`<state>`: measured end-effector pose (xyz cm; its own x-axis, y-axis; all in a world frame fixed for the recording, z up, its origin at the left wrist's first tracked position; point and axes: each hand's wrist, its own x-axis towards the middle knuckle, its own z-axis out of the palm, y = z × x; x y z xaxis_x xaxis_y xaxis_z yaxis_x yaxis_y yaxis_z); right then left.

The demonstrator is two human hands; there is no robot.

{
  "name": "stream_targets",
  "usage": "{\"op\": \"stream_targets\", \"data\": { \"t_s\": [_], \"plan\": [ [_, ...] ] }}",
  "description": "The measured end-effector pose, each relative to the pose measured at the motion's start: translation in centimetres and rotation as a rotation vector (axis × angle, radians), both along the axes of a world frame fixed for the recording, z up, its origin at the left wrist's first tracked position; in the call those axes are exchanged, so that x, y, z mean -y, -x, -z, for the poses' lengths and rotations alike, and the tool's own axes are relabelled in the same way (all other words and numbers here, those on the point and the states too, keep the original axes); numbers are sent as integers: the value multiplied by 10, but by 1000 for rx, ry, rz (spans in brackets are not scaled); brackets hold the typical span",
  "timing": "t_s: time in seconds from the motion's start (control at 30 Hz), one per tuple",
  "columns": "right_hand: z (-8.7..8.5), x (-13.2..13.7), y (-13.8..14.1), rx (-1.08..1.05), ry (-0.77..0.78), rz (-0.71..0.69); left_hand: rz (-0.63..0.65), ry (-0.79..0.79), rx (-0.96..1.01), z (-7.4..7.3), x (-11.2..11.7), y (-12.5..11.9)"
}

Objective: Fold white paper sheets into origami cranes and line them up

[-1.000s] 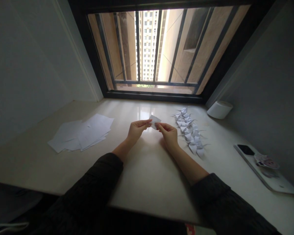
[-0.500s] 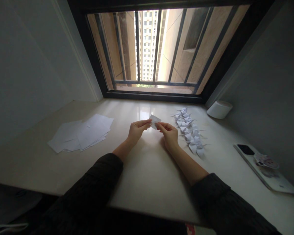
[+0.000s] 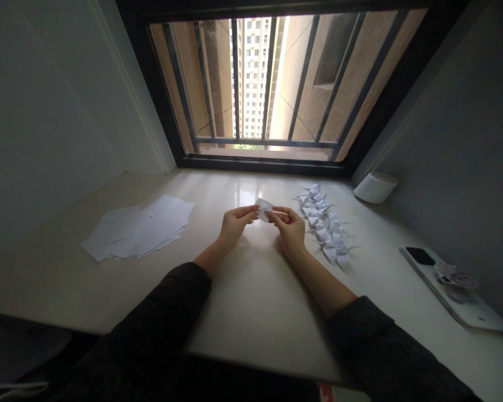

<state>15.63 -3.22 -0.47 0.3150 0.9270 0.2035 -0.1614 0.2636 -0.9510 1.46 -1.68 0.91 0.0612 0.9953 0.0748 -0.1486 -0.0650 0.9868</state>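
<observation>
A small folded piece of white paper is held up between my two hands, above the pale sill. My left hand pinches its left edge between thumb and fingers. On the other side, my right hand grips the right edge, thumb in front and fingertips partly behind the paper. The exact folds are too small to make out. Several folded paper cranes stand in a slanting row just right of my right hand. Loose sheets of white paper lie in an overlapping pile to the left.
A white cylindrical object rests by the right wall. Nearer on the right lies a phone with a grip on its back. A dark-framed window with bars closes off the far side of the sill.
My right fingers have shifted slightly along the paper's right edge, and the paper has tilted a little. My left hand and everything else look the same.
</observation>
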Motion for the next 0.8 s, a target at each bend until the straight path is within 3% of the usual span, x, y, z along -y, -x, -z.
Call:
{"op": "stream_targets", "data": {
  "t_s": [0.37, 0.5, 0.67, 0.8],
  "plan": [
    [6, -5, -1, -44, 6, 5, -16, 74, 15, 5, -3, 1],
    [6, -5, -3, -16, 2, 24, 36, 121, -12, 3, -3, 3],
    [5, -4, -2, -27, -9, 27, 132, 81, -129, 3, -2, 4],
    [4, -2, -1, -38, -29, 4, 101, 56, -181, 3, 0, 2]
  ]
}}
